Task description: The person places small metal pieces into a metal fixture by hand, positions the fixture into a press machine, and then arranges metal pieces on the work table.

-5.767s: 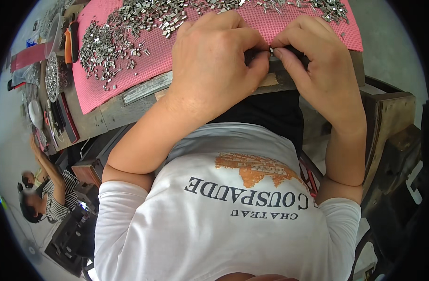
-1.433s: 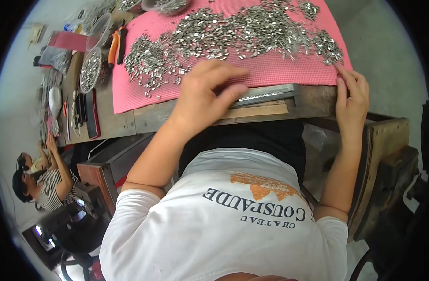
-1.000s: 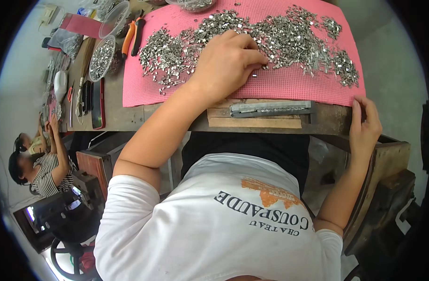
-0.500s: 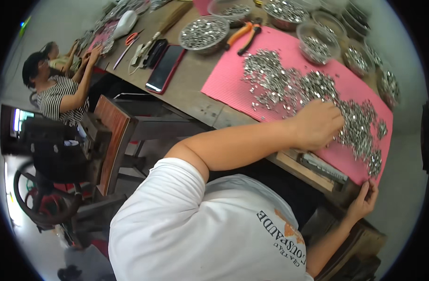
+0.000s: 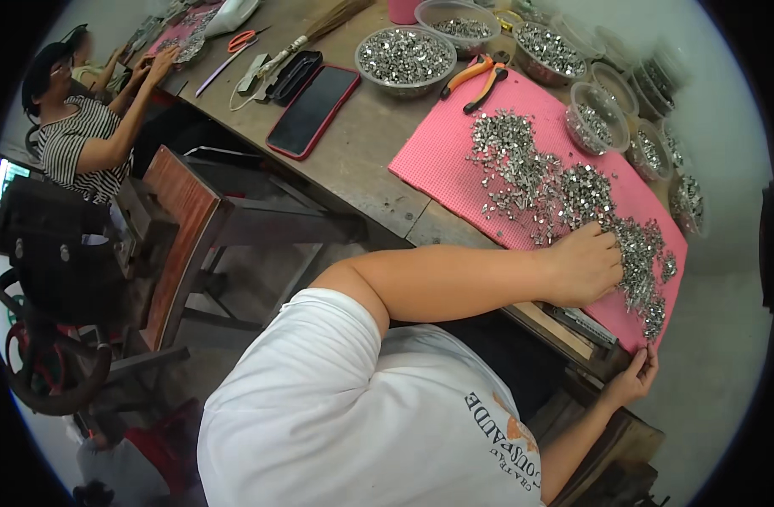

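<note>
My left hand point(image 5: 584, 265) rests over the near side of a long heap of small shiny metal pieces point(image 5: 583, 194). Its fingers are curled down and closed, and the fingertips are hidden, so what they hold cannot be made out. The pieces lie spread across a pink ribbed mat point(image 5: 442, 156). At the mat's near right corner is my right hand point(image 5: 632, 382), thumb and fingers pressed together just below the heap's end. Anything between those fingers is too small to make out.
Clear plastic bowls point(image 5: 405, 61) of metal pieces line the mat's far side; one tub point(image 5: 596, 118) stands on it. Orange-handled pliers point(image 5: 481, 83) lie at its far left corner. Farther left are a phone point(image 5: 313, 111), scissors point(image 5: 241, 40) and a seated person in stripes point(image 5: 87, 139).
The view has shifted, so the pliers and phone appear farther right and the mat's right end farther left. Both hands keep nearly the same places by the heap, fingers still closed.
</note>
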Motion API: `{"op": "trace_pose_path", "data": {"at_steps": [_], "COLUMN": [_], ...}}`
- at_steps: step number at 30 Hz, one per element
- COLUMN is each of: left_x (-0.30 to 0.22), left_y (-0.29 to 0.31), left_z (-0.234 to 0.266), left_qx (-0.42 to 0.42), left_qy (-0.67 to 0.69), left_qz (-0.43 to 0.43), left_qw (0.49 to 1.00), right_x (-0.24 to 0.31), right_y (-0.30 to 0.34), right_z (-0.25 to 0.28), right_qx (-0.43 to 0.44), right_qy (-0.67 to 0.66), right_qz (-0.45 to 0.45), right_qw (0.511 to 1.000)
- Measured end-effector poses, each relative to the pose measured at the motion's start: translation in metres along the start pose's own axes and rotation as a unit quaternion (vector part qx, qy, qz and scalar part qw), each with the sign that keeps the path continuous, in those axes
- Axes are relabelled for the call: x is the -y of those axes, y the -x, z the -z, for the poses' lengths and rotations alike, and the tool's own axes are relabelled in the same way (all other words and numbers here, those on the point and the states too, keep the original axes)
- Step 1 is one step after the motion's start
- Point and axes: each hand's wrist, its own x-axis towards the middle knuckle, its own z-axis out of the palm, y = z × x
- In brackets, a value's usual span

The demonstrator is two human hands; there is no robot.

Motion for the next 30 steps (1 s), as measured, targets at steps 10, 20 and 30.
{"op": "trace_pose_path", "data": {"at_steps": [10,20,30], "left_x": [0.000,0.006,0.017], "left_y": [-0.002,-0.004,0.003], "left_z": [-0.002,0.007,0.001], "left_qx": [-0.025,0.017,-0.024], "left_qy": [-0.001,0.102,0.119], "left_qz": [-0.015,0.011,0.036], "left_qw": [1.000,0.995,0.992], "right_x": [0.006,-0.003,-0.012], "right_y": [0.004,0.005,0.011], "right_z": [0.001,0.003,-0.007], "right_qx": [0.002,0.001,-0.023], "right_qy": [0.043,0.024,-0.011], "right_qz": [0.020,0.018,0.023], "right_qw": [0.999,1.000,0.999]}}
